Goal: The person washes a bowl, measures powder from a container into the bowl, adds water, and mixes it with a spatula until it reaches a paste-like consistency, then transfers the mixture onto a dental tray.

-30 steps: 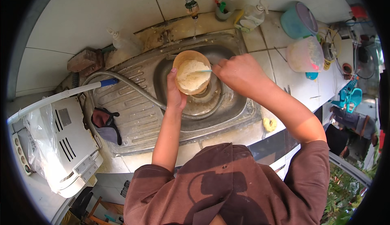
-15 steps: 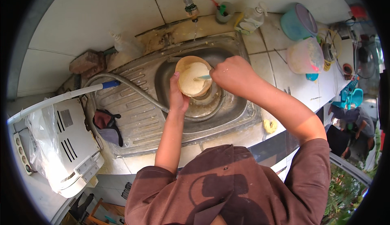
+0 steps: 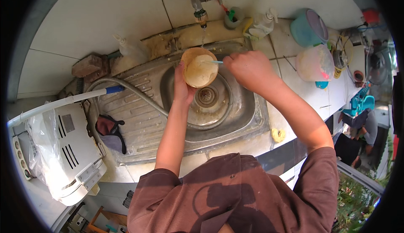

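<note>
My left hand (image 3: 183, 82) grips a tan bowl (image 3: 190, 58) over the steel sink (image 3: 233, 117), holding it just below the trickle from the wall tap (image 3: 199, 14). A pale cream, powdery or pasty mass (image 3: 198, 72) lies in the bowl. My right hand (image 3: 249, 69) is closed on a thin pale-blue utensil (image 3: 216, 62), whose tip is in the bowl; what kind of utensil it is I cannot tell. A grey hose (image 3: 143, 93) curves across the drainboard and through the basin. The drain (image 3: 206, 96) shows beneath the bowl.
On the left are a white appliance (image 3: 75, 149) with plastic, a cloth (image 3: 110, 134) and bricks (image 3: 90, 68). The right counter holds a pump bottle (image 3: 263, 24), teal tub (image 3: 307, 29), pink container (image 3: 311, 64) and yellow lump (image 3: 277, 135). At far right, people (image 3: 360, 132) show past the counter.
Over the last half second both my hands have moved up in the picture, toward the tap, raising the bowl and utensil under the trickle. The drain is more exposed now.
</note>
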### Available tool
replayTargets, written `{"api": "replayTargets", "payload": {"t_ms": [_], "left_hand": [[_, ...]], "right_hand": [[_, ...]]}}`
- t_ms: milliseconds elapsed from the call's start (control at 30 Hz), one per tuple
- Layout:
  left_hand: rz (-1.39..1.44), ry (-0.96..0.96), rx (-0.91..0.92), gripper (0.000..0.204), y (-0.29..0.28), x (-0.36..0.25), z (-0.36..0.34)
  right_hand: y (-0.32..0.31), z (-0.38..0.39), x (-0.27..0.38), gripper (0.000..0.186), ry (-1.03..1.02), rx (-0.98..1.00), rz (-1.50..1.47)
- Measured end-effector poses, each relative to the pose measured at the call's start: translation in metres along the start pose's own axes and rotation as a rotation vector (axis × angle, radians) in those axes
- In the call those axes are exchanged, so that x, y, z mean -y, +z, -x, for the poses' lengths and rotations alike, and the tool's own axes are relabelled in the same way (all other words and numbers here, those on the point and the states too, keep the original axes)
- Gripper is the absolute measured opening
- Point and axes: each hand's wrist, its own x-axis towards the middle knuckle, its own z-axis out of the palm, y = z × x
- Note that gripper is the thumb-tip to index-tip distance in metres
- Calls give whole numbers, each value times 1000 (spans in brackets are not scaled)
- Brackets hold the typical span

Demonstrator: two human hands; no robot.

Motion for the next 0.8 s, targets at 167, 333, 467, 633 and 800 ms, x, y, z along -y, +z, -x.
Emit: {"api": "replayTargets", "payload": {"t_ms": [167, 333, 467, 633, 800], "left_hand": [[-14, 18, 65, 63, 7, 0, -28], [30, 56, 39, 57, 8, 3, -26], [-10, 70, 36, 55, -15, -2, -12], [-100, 18, 67, 56, -23, 0, -7], [-128, -86, 113, 56, -12, -3, -5]], "right_hand": [[9, -19, -15, 6, 125, 82, 49], [36, -28, 2, 8, -25, 68, -95], [28, -17, 4, 6, -154, 284, -100], [24, -26, 0, 7, -296, 146, -15], [13, -35, -8, 6, -313, 44, 18]]}}
